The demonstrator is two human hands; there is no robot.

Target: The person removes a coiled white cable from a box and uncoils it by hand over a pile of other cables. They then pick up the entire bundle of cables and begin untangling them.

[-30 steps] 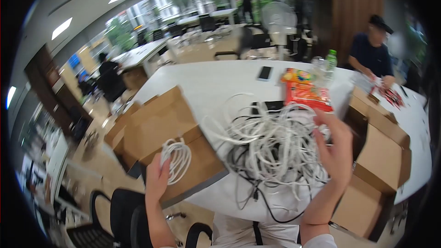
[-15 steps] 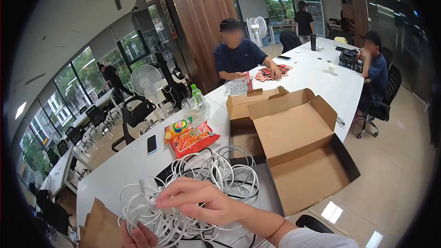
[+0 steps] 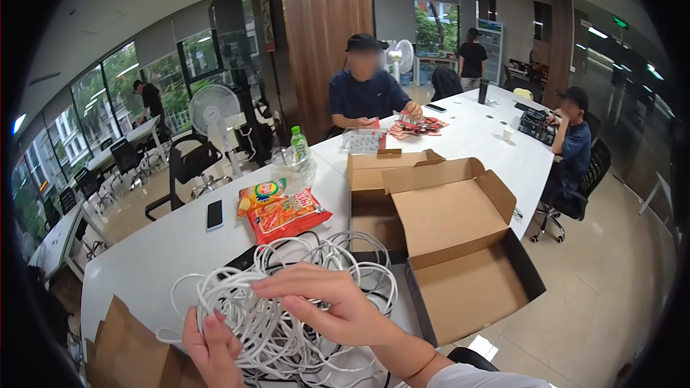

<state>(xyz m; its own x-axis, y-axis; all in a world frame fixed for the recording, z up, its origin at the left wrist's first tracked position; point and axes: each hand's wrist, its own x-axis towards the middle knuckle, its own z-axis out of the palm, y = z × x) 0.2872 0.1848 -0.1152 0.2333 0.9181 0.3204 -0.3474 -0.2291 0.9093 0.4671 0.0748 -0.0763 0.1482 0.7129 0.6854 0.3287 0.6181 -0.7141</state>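
A large tangle of white cables (image 3: 280, 338) lies on the table in front of me, with some black cable mixed in. My left hand (image 3: 212, 345), low in the view, is closed around a gathered bundle of white cable loops (image 3: 223, 289). Above the tangle is my right hand (image 3: 327, 300), its fingers stretched out and the thumb apart from them. Its fingertips are at the edge of the held loops; whether they touch cannot be made out.
Open cardboard boxes (image 3: 478, 291) stand right of the tangle, and another cardboard box (image 3: 136, 352) is at lower left. Beyond the cables lie snack bags (image 3: 287, 215), a phone (image 3: 215, 215) and a green-capped bottle (image 3: 299, 144). Two people sit across the white table (image 3: 144, 259).
The view has shifted, so the table appears slightly differently placed. My left hand has come up with the loops, now bunched closer together. My right hand stays over the tangle, fingers still extended.
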